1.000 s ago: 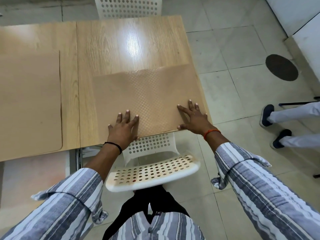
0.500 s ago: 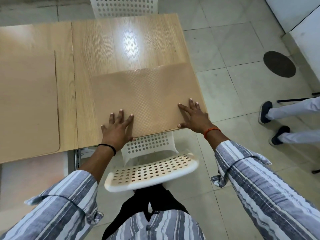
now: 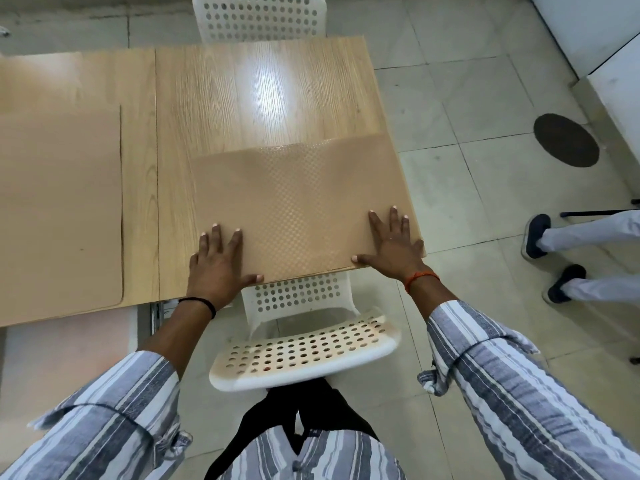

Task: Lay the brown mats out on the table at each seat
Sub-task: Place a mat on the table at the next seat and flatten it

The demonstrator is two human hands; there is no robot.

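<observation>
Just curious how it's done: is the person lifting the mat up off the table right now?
No, the brown mat lies flat on the table, with the left hand and right hand pressing on it, fingers spread.

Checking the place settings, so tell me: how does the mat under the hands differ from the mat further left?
The textured mat shows a raised diamond pattern; the left mat looks plain and smooth. The left hand and right hand press flat on the textured mat; nothing touches the left mat. The textured mat lies in front of the white perforated chair; no chair shows by the left mat. Both are brown and lie flat.
</observation>
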